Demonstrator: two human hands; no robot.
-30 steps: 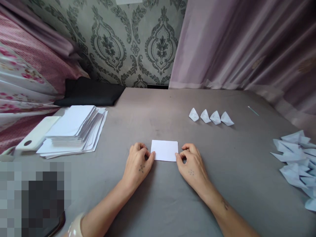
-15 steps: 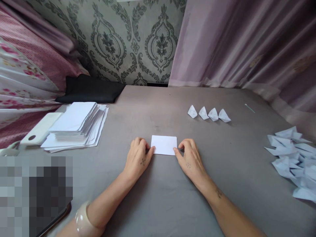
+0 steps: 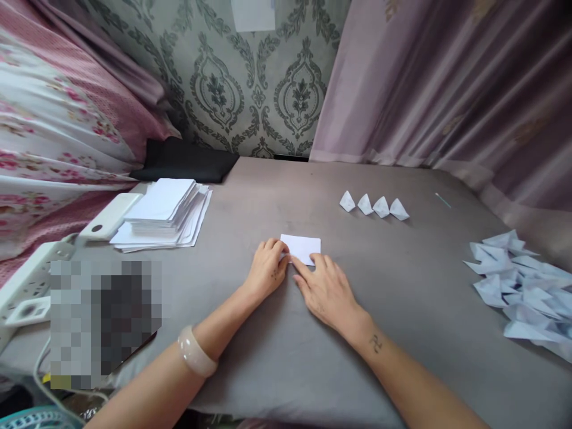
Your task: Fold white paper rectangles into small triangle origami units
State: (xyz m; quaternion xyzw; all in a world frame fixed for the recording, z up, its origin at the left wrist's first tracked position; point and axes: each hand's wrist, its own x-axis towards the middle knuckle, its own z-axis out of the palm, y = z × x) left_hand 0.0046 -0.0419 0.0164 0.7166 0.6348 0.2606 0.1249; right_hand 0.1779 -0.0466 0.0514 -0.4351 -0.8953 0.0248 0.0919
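Both hands had closed in over the small white paper [image 3: 302, 246] since a second before, the right hand [image 3: 325, 289] sliding across its near edge. Around them, the grey table [image 3: 402, 333] held a stack of paper sheets [image 3: 165, 211] at left, a heap of folded pieces [image 3: 522, 286] at right and four folded pieces in a row [image 3: 374, 205] beyond. The paper lay flat at centre, seemingly light, thin and easily creased, best taken at its edges. The left hand [image 3: 268, 275] curled, pinning the left corner; the right lay flat, fingers extended, pressing.
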